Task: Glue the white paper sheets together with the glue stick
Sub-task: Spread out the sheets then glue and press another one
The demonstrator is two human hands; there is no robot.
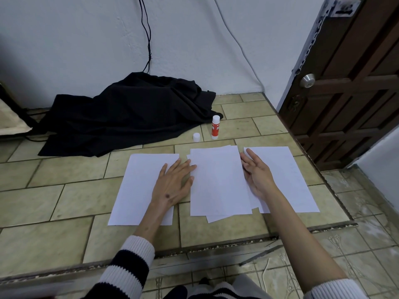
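Observation:
White paper lies on the tiled floor in three places: a left sheet (138, 188), a middle stack of sheets (219, 184) slightly askew, and a right sheet (287, 178). My left hand (172, 184) lies flat with spread fingers on the left sheet, fingertips touching the stack's left edge. My right hand (257, 173) rests open at the stack's right edge, over the right sheet. A red and white glue stick (215, 127) stands upright beyond the stack, and its white cap (196, 137) sits apart to its left.
A heap of black cloth (129, 113) lies at the back left against the white wall, with black cables (149, 44) hanging above it. A brown wooden door (349, 83) stands at the right. The tiled platform ends in a step edge (216, 247) near me.

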